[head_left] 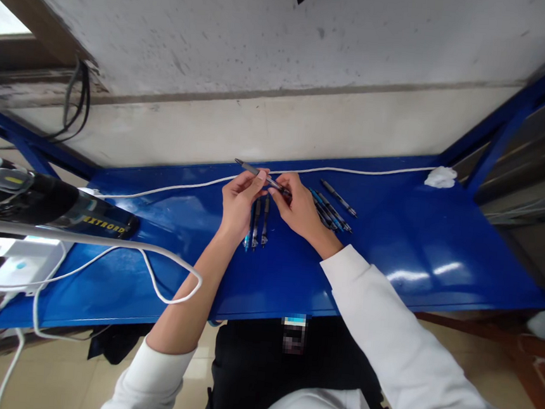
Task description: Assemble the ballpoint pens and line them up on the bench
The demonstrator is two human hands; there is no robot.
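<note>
Over the middle of the blue table, my left hand [241, 203] and my right hand [299, 208] both grip one pen [247, 166]. The pen slants, its dark tip up at the left and its other end within my right fingers. Beneath and between my hands, several pens [256, 225] lie side by side on the table, one of them with blue parts. Their upper ends are partly hidden by my left hand. Right of my right hand rests a bunch of pens [333, 208], partly covered by that hand, with a single pen [338, 197] just beyond it.
A white cable [366, 171] runs along the back of the blue table [417, 242] to a crumpled white lump [441, 177]. At the left are a black cylindrical object [63, 202] with yellow lettering, a white power strip [23, 265] and looped white cords [173, 251].
</note>
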